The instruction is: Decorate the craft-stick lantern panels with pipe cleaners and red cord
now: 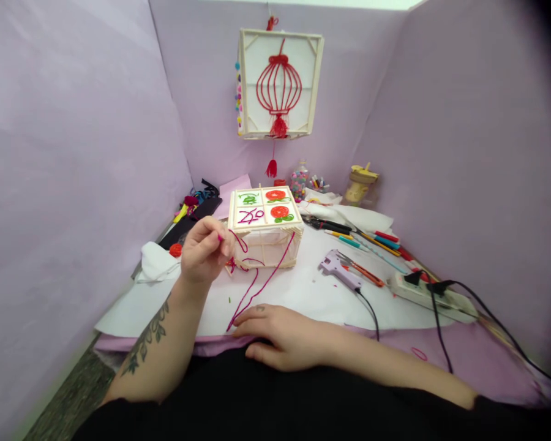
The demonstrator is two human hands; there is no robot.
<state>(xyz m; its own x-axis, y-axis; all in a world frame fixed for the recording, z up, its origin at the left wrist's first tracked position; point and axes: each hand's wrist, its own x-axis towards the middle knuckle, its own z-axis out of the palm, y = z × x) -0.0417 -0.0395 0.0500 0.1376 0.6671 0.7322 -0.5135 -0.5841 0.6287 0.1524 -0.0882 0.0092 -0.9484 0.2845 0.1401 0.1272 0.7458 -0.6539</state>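
A small wooden-framed lantern box (264, 226) stands on the white sheet (303, 288), its top showing four panels with green, red and magenta cord designs. My left hand (205, 251) is raised at the box's left corner, fingers pinched on a magenta cord (252, 288). The cord loops past the box front and trails down the sheet toward me. My right hand (280, 337) lies at the table's near edge, fingers closed, with a fingertip resting on the cord's lower end.
A finished lantern (280, 82) with a red design hangs at the back. A lilac glue gun (340, 269), scissors (326, 225), pens (371, 240) and a power strip (427, 293) with black cables lie to the right. Bead jars (299, 180) stand behind; cord scraps (195, 205) lie at the left.
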